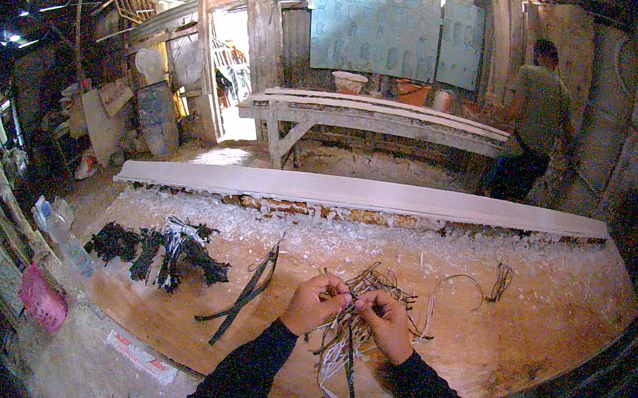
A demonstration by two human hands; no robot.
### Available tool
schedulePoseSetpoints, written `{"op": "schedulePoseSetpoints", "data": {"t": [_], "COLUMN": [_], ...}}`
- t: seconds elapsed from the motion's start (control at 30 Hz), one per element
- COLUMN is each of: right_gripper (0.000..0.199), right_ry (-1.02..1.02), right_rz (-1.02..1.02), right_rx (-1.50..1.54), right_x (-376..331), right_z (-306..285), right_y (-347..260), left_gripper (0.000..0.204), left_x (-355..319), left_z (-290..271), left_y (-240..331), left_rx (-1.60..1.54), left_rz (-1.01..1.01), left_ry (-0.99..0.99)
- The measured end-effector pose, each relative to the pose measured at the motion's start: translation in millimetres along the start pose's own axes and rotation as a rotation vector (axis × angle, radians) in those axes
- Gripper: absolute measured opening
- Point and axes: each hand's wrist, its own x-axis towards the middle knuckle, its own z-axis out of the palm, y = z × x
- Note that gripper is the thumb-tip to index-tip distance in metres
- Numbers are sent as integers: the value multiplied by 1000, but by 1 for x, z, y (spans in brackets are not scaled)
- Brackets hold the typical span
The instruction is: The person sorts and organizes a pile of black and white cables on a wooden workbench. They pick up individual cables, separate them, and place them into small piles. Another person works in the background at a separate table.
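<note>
Both of my hands meet over a loose pile of black and white strips [335, 356] near the front of the wooden table. My left hand [316, 303] pinches a thin dark strip [351, 350] from one side. From the other side my right hand [385, 322] has thumb and fingertips closed on the same strip, close to the left fingertips. One end of it hangs down over the pile. Left of my hands lies a pair of longer black strips [248, 294], crossed near the lower end. Farther left sit several tied black and white bundles [183, 251].
A long white moulding [358, 195] runs along the table's far edge. At right lies a small tangle of dark string [501, 283]. A plastic bottle [69, 243] and a pink basket [44, 299] are off the left edge. A person [534, 117] stands by the far bench [389, 121].
</note>
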Motion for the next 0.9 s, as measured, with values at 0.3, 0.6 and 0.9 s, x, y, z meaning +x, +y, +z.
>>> {"op": "schedulePoseSetpoints", "data": {"t": [0.3, 0.6, 0.9], "right_gripper": [12, 17, 11], "right_ry": [-33, -38, -39], "right_rz": [20, -94, -230], "right_rx": [81, -169, -264], "right_x": [-1, -1, -1], "right_z": [1, 3, 4], "right_y": [3, 2, 4], "left_gripper": [16, 14, 18], "left_x": [3, 0, 0], "left_z": [4, 1, -2], "left_y": [-1, -1, -1], "left_rx": [27, -82, -57], "left_rz": [115, -44, -196], "left_ry": [-67, -112, -115]}}
